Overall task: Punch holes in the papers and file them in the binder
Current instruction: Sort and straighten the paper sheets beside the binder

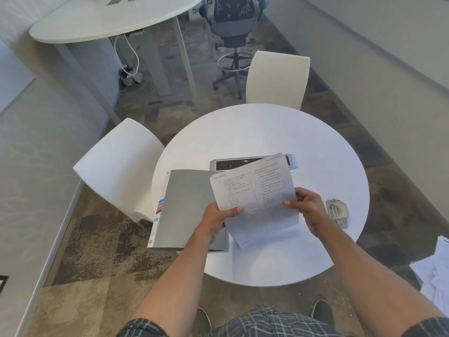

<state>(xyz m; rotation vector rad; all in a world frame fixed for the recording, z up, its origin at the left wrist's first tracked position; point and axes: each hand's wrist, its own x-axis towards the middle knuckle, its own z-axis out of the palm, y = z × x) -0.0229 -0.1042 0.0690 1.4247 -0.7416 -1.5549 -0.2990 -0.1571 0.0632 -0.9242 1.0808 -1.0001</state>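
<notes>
papers (255, 198): printed sheets, held up above the worktop (255, 132) centre, tilted, top edge toward 1 o'clock; lower corner hangs near the binder's right edge. Can't tell how many sheets. No holes visible along any edge, though print is blurred.
binder (187, 210): grey, lying closed at 9 o'clock of the papers, spine w/ coloured labels on its left side, part over the worktop rim. Not yet opened.
punch (337, 211): small metal item at 3 o'clock of the papers, on the worktop, well apart from them; prob. the hole punch, too small to be sure. Untouched.
progress: early, by my read. Nothing punched, nothing filed as far as seen. Left: punch, open binder, file. More sheets (435, 271) at 4 o'clock, far right edge of view, off the worktop.
left hand (216, 220): grips papers' left edge, thumb on top face, fingers (213, 235) curled under. Forearm comes up from 6 o'clock.
right hand (308, 205): grips papers' right edge, thumb on the face, fingers behind the sheet. Forearm from 5 o'clock, wrist bent inward.
power strip (233, 164): grey unit set in the worktop at 12 o'clock, partly hidden behind papers.
chairs: white chair (121, 166) at 9–10 o'clock of the worktop, another (277, 79) at 12.
</notes>
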